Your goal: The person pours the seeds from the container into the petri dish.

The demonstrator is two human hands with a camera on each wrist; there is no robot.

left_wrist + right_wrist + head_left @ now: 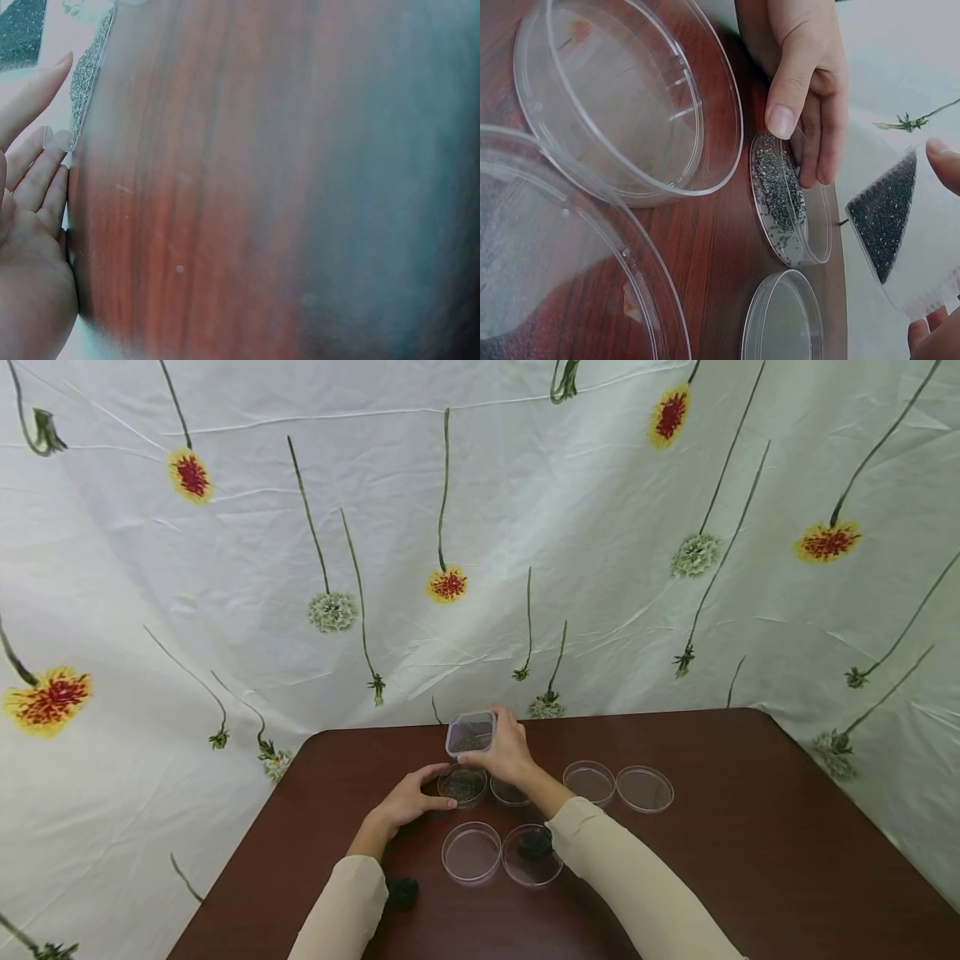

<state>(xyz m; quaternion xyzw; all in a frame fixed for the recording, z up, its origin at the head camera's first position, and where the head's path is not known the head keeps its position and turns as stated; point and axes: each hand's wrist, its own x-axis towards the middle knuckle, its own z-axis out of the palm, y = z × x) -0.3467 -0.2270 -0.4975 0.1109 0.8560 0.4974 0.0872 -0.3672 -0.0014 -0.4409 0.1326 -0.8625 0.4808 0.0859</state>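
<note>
My right hand point(512, 755) grips a small clear plastic container point(471, 735) by its sides. In the right wrist view the container is tilted, with dark granules point(885, 214) heaped toward one corner. Just below it, a clear petri dish point(462, 785) stands on the table with similar dark granules spread in it. My left hand point(407, 798) holds this dish at its left side, thumb at the near rim and fingers at the far side. Only a sliver of that dish point(88, 82) shows in the left wrist view.
A second dish point(510, 790) stands right of the filled one, partly behind my right hand. Two dishes point(589, 783) stand further right, two point(471, 853) nearer me. The brown table point(750, 860) meets a flowered white cloth point(615, 635) at the back.
</note>
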